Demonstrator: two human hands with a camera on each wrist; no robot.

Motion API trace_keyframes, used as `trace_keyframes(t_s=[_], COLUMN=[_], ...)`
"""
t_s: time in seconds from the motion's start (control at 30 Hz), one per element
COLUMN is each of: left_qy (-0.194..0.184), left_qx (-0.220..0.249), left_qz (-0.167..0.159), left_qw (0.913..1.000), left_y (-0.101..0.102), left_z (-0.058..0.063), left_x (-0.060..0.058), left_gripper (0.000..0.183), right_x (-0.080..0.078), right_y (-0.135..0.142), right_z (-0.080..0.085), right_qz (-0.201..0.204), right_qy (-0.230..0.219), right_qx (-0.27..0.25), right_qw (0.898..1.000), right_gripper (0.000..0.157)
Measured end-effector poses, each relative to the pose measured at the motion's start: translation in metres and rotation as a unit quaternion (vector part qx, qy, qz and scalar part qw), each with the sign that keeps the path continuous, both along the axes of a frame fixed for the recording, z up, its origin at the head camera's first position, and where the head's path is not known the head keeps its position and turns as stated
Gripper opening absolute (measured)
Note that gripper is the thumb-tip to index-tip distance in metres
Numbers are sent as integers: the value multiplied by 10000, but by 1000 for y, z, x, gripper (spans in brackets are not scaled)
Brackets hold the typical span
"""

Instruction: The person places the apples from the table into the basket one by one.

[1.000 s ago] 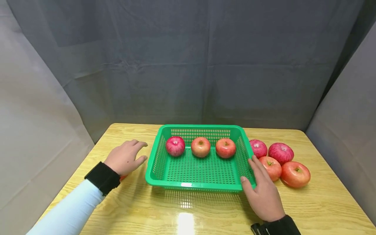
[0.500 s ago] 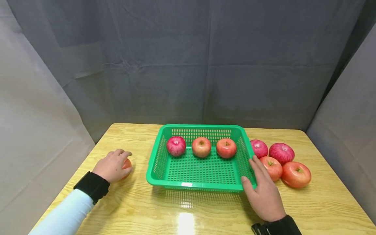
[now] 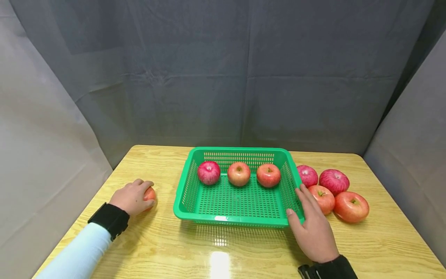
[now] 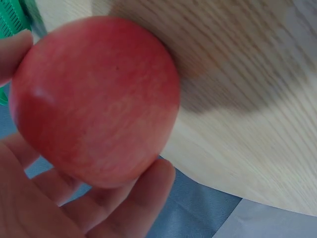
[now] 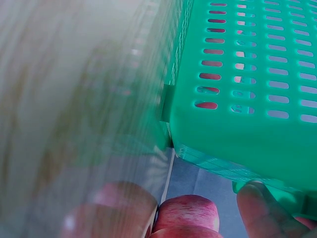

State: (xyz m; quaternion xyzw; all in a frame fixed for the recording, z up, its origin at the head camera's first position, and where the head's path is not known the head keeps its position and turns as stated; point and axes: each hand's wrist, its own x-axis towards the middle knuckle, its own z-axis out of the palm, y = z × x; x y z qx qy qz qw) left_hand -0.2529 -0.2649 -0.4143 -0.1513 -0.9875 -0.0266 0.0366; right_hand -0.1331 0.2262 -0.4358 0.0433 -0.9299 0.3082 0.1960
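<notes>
In the head view my left hand [image 3: 131, 197] is at the table's left side, holding a red apple [image 3: 150, 197]. The left wrist view shows this apple [image 4: 96, 101] large, with the thumb on one side and the fingers curled against the other. The green plastic basket [image 3: 240, 221] stands mid-table, with three apples in a row inside: a dark pinkish-red apple [image 3: 209, 173], a paler apple [image 3: 239, 174] and a red apple [image 3: 268, 175]. My right hand [image 3: 311, 230] rests on the basket's front right corner, fingers fairly straight along the rim.
Right of the basket sits a group of several apples, among them a striped dark red apple [image 3: 333, 181] and a large red apple [image 3: 351, 207]. The wooden table [image 3: 167, 252] backs onto a grey cloth [image 3: 223, 77], and pale cloth panels flank both sides.
My left hand has moved left and down, away from the basket, onto the apple lying on the table, and its fingers have closed around it. The right hand stays at the basket's corner.
</notes>
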Motion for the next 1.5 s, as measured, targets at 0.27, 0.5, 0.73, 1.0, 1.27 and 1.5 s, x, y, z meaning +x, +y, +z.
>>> trace_keyframes(t_s=[0.27,0.5,0.73,1.0,1.27,1.5], left_qy=[32,237,545,776,883,910], left_qx=[108,230,261,91,-96,-268], left_qz=[-230,-381,-764,-1391,-1980,-2466], left_qw=[9997,9987,9952,9872,9762,9645], left_y=[5,13,35,78,123,166], left_z=[12,36,74,103,115,114], left_x=[-1,-3,-5,-10,-13,-11], left_gripper=[54,51,46,49,50,50], right_x=[0,1,2,2,2,1], right_y=[1,0,0,1,0,0], right_z=[-2,-2,-2,-1,0,0], right_qz=[-2,-17,-31,-21,-12,-9], right_qy=[53,18,-2,-2,-1,10], right_qx=[-43,-35,-32,-44,-21,-28], right_qw=[10000,10000,10000,10000,10000,10000], right_gripper=[61,61,61,61,61,61])
